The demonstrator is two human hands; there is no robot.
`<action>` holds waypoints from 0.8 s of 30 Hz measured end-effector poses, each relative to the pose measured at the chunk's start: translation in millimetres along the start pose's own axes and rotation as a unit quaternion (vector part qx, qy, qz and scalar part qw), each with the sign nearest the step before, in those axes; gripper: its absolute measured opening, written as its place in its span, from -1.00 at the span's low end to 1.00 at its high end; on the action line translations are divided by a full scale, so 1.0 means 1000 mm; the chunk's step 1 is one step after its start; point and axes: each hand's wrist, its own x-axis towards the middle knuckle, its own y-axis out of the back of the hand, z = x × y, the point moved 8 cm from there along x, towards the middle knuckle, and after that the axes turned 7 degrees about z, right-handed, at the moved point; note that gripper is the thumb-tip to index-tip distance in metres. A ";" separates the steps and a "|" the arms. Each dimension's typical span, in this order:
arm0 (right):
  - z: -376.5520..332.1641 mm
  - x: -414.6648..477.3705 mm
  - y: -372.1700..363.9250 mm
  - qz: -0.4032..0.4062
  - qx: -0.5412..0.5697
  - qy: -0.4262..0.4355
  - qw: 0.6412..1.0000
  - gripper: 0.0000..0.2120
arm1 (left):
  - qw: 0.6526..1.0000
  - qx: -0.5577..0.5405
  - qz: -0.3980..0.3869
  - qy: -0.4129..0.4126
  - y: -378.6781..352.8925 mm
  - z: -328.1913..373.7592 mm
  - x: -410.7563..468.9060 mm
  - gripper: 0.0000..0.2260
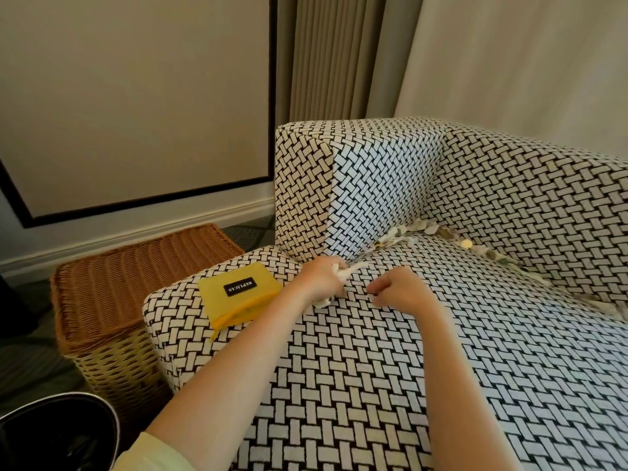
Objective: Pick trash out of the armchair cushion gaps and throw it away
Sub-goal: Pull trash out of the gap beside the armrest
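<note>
The left hand (323, 277) grips crumpled paper (355, 266); the right hand (399, 288) pinches a thin dark item (373, 294). Adding more could spill scraps back into the left gap (365, 254).

- One armchair (407, 368) in black-and-white woven-pattern fabric.
- Two hands: a left hand (319, 280) and a right hand (397, 290).
- One crumpled white paper (353, 268), gripped in the left hand.
- One thin dark item (372, 294), pinched by the right hand; too small to identify.
- One yellow pouch (238, 294) on the armrest.
- One wicker basket (136, 283) beside the armchair.
- One round gold piece (467, 244) in the back gap.
- Several paper scraps (407, 232) along that gap, too jumbled to count exactly.
- One dark bin (57, 433) at the lower left.
</note>
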 end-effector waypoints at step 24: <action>-0.002 -0.002 -0.001 0.012 0.110 0.027 0.994 -0.86 | 0.999 0.002 -0.022 -0.023 -0.009 0.002 0.012 -0.67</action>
